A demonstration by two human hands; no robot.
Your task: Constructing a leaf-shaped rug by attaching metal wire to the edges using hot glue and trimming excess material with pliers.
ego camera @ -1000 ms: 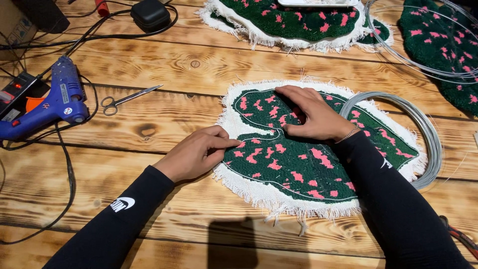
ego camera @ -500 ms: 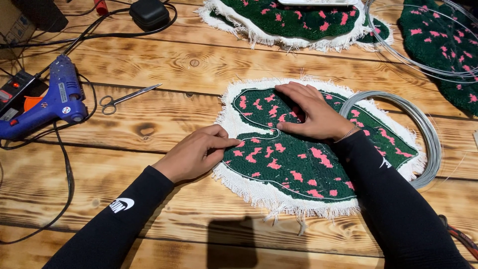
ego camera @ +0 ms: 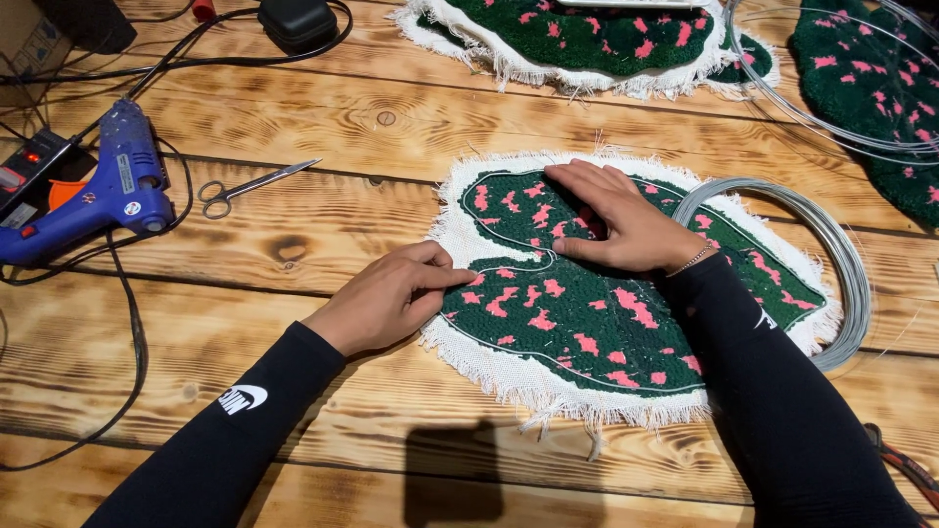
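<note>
- Left hand [ego camera: 391,298] rests at the white fringed border of the dark green tufted rug piece with pink flecks [ego camera: 606,313], fingertips pinched together on a thin grey wire [ego camera: 528,262] curving over the pile.
- Right hand [ego camera: 621,220] lies flat on the same piece, fingers spread and pressing down, clamped on nothing.
- Compared with the earlier views, neither hand has shifted visibly; the wire keeps being held in place along the edge of the green.
- That piece lies mid-table on the scorched wooden planks [ego camera: 323,117], over a coil of grey wire [ego camera: 841,264].
- Count: three tufted pieces, one blue glue gun [ego camera: 88,191], one pair of scissors [ego camera: 249,186].
</note>
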